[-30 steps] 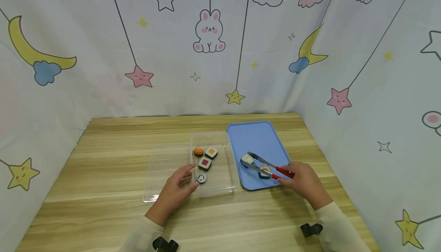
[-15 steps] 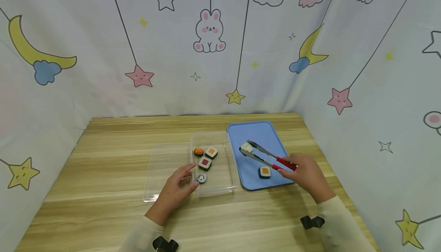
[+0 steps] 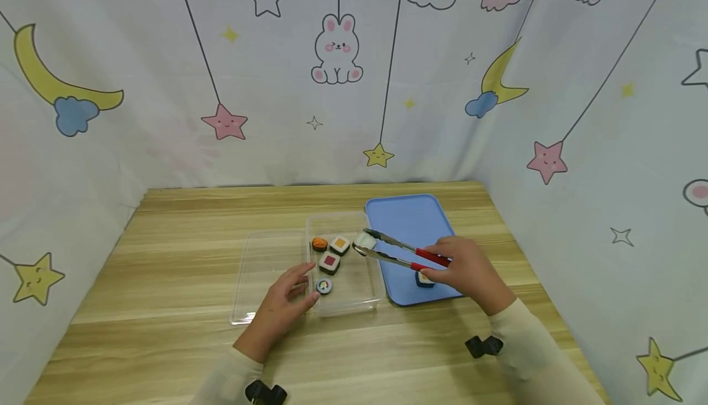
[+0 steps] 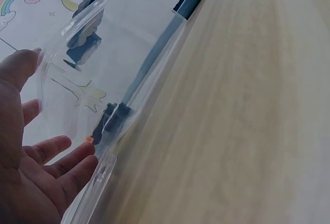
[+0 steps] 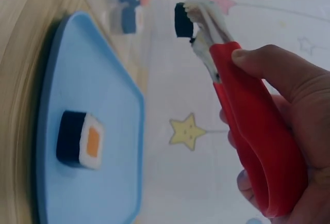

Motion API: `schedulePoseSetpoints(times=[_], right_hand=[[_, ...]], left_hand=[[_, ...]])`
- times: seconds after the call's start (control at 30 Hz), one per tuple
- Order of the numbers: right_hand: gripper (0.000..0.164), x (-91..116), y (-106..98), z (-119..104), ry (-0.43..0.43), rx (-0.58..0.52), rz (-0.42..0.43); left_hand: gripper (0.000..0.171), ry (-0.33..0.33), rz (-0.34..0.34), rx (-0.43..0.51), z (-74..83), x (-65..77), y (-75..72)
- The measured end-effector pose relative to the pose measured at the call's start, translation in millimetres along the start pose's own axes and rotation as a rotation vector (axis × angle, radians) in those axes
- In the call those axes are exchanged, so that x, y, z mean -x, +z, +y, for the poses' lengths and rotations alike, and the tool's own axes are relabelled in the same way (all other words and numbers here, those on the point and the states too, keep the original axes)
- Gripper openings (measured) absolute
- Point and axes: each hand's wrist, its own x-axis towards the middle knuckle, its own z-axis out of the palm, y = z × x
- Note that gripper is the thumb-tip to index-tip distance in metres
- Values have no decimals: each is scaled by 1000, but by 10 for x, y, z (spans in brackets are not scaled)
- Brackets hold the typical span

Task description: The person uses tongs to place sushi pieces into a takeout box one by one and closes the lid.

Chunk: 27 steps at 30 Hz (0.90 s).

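My right hand [image 3: 470, 273] grips red-handled metal tongs [image 5: 252, 126]. Their tips pinch a white-topped sushi roll piece [image 3: 365, 241] with a dark wrap, up over the right side of a clear plastic box [image 3: 356, 291]. Along the box's left wall lies my left hand [image 3: 279, 306], fingers loosely bent and apart, fingertips right at the rim. Inside the box sit an orange-topped piece [image 3: 319, 244], a yellow-centred one [image 3: 340, 245], a red-centred one [image 3: 329, 263] and a small round roll [image 3: 324, 286]. One orange-centred piece [image 5: 77, 139] rests on the blue tray [image 5: 98, 74].
A flat clear plastic lid [image 3: 262, 270] lies on the wooden table [image 3: 182, 282], to the left of the box and alongside it. The tray is close against the box's right side. A printed white cloth [image 3: 276, 85] hangs behind the table and at both sides.
My right hand has lifted the white-topped sushi piece off the tray with the tongs and carried it left to the box. My left hand has stayed in place.
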Motion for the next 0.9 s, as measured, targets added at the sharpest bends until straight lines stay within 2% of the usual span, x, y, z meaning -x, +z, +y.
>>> schedulePoseSetpoints(times=[0.27, 0.63, 0.9], right_hand=[[31, -137, 58, -163, -93, 1, -91], [16, -324, 104, -332, -200, 158, -210], [16, -423, 120, -442, -214, 222, -252]], left_hand=[[61, 0, 6, 9, -6, -9, 0], [60, 11, 8, 11, -8, 6, -6], [61, 32, 4, 7, -33, -2, 7]])
